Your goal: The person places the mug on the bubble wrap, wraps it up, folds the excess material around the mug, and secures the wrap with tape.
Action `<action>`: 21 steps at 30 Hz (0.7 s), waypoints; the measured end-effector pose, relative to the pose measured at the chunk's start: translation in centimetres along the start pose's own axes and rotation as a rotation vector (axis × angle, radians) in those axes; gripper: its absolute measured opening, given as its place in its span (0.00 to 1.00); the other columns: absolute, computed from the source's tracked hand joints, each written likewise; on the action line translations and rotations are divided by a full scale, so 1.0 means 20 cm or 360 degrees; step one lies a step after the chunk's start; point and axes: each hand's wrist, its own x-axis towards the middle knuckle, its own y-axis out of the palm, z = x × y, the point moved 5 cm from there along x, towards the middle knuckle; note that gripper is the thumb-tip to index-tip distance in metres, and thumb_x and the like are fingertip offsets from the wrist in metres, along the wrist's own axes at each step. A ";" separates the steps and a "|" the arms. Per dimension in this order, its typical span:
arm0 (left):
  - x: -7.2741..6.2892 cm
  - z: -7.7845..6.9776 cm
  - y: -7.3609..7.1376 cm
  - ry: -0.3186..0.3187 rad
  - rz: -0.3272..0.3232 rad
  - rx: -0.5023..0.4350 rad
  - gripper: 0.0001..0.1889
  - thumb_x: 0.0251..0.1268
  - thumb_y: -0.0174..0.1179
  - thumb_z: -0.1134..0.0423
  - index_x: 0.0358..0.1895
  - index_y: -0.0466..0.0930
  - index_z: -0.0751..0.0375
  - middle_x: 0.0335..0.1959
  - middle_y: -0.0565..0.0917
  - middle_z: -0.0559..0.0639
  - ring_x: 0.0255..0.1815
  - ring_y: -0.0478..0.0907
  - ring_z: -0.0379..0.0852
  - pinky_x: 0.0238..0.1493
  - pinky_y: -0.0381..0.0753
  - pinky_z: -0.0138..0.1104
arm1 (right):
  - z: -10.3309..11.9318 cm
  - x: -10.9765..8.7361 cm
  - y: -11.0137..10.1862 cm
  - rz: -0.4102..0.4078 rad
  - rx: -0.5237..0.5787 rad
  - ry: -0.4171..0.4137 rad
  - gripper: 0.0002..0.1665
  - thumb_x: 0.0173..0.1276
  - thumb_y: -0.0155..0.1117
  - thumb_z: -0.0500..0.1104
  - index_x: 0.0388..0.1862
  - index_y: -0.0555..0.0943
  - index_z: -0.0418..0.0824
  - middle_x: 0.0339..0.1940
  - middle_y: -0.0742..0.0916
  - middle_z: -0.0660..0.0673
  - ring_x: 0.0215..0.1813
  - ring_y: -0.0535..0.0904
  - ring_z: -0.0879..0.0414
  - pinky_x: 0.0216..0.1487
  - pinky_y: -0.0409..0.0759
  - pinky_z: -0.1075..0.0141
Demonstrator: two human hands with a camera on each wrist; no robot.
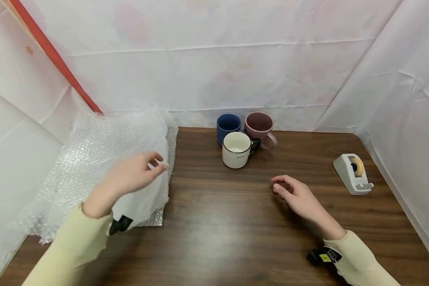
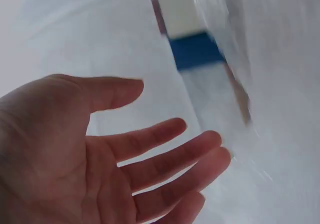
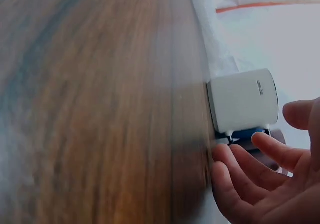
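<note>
My left hand is over a stack of bubble wrap sheets at the left of the table. Its fingers are relaxed and spread, with nothing between them, as the left wrist view also shows. To the right, my right hand hovers above the table with loosely bent fingers and holds nothing. Nearest to it stands a white mug with a black rim and black handle. Right behind that mug are a blue mug and a mauve mug. All three mugs are upright.
A white tape dispenser with a yellowish roll stands near the table's right edge. Pale curtains enclose the dark wooden table at the back and sides. A red strip runs down the back left.
</note>
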 end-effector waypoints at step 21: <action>0.26 0.31 0.21 -0.0304 0.0138 -0.0033 0.54 0.58 0.64 0.34 0.72 0.56 0.77 0.67 0.61 0.81 0.64 0.62 0.79 0.61 0.65 0.66 | -0.04 0.01 -0.02 0.0355 0.0401 0.0058 0.26 0.84 0.43 0.46 0.73 0.64 0.33 0.60 0.78 0.32 0.55 0.81 0.45 0.53 0.81 0.59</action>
